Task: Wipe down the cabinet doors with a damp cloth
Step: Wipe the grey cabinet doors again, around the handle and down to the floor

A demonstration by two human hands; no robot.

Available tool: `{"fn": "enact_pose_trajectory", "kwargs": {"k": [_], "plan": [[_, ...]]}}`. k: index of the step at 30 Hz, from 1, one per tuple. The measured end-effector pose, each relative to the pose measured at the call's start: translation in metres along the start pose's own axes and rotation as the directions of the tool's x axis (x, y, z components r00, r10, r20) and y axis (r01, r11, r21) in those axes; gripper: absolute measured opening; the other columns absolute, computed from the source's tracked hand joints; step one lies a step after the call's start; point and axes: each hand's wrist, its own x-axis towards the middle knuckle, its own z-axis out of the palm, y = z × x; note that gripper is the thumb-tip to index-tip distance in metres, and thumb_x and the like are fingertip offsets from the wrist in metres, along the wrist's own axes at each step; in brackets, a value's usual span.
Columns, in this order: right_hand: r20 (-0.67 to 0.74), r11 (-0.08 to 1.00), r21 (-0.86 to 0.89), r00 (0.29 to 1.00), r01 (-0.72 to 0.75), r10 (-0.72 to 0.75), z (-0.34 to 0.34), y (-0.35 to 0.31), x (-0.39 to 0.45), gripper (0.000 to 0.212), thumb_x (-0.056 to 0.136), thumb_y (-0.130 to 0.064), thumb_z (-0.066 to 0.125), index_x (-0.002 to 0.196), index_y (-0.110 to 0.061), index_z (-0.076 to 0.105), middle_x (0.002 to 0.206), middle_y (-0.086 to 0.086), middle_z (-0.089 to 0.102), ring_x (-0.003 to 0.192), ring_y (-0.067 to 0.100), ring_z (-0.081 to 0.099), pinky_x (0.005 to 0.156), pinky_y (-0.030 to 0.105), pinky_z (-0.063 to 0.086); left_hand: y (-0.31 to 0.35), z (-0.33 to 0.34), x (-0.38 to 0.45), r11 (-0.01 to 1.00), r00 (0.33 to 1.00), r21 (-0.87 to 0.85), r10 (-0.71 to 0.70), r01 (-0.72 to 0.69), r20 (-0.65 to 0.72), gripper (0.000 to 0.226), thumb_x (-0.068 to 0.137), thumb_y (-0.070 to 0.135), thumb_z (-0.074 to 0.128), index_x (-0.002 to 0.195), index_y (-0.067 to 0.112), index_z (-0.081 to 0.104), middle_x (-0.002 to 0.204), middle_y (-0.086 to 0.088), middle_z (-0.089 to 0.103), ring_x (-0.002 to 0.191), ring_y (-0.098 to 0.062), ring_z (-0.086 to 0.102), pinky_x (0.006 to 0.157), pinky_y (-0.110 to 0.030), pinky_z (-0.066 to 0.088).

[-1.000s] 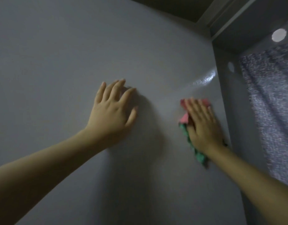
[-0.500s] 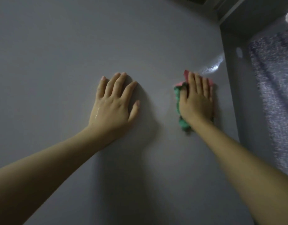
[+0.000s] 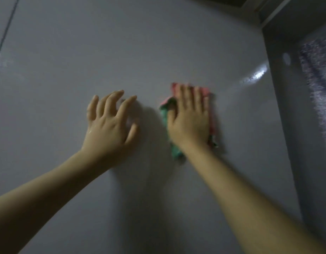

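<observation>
A narrow dark seam runs down the far left edge of the pale grey cabinet door. The left hand braces against the door, its fingers spread and slightly bent, holding nothing — only the tips seem to touch the surface. Just beside its thumb, the right hand presses a red-and-green cloth flat on the door with straight, close-set fingers; the cloth shows above the fingertips and below the wrist. Right of these fingers a wet sheen glints — beyond it hangs a speckled curtain.
</observation>
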Motion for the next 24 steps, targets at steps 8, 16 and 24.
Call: {"fn": "enact_pose_trajectory", "kwargs": {"k": [8,16,24], "plan": [[0.124,0.794,0.051,0.785,0.606,-0.607,-0.023,0.05,-0.052,0.056,0.091,-0.034,0.036,0.145,-0.016,0.035,0.15,0.006,0.039,0.14,0.029,0.032,0.117,0.047,0.018,-0.053,-0.019,-0.033,0.987,0.994,0.127,-0.101,0.096,0.034,0.062,0.088,0.045,0.028,0.138,0.012,0.045,0.138,-0.021,0.041,0.126,-0.038,0.033,0.113,-0.052,0.014],[-0.025,0.966,0.092,0.97,0.243,-0.242,0.012,-0.087,-0.015,0.061,0.091,-0.038,0.027,0.145,-0.012,0.04,0.15,0.008,0.039,0.14,0.031,0.033,0.116,0.049,0.016,-0.061,-0.013,-0.038,0.995,0.998,0.085,-0.057,0.058,-0.023,0.059,0.094,0.047,0.025,0.141,0.018,0.045,0.144,-0.014,0.042,0.137,-0.028,0.029,0.116,-0.04,0.009],[0.061,0.891,0.031,0.889,0.454,-0.455,-0.002,-0.022,-0.014,0.057,0.094,-0.037,0.028,0.145,-0.014,0.039,0.149,0.008,0.04,0.139,0.03,0.035,0.117,0.043,0.016,-0.062,-0.024,-0.038,0.983,0.992,-0.135,-0.124,0.122,-0.006,0.066,0.092,0.049,0.022,0.145,0.011,0.037,0.149,-0.01,0.038,0.139,-0.026,0.03,0.118,-0.035,0.007]]}}
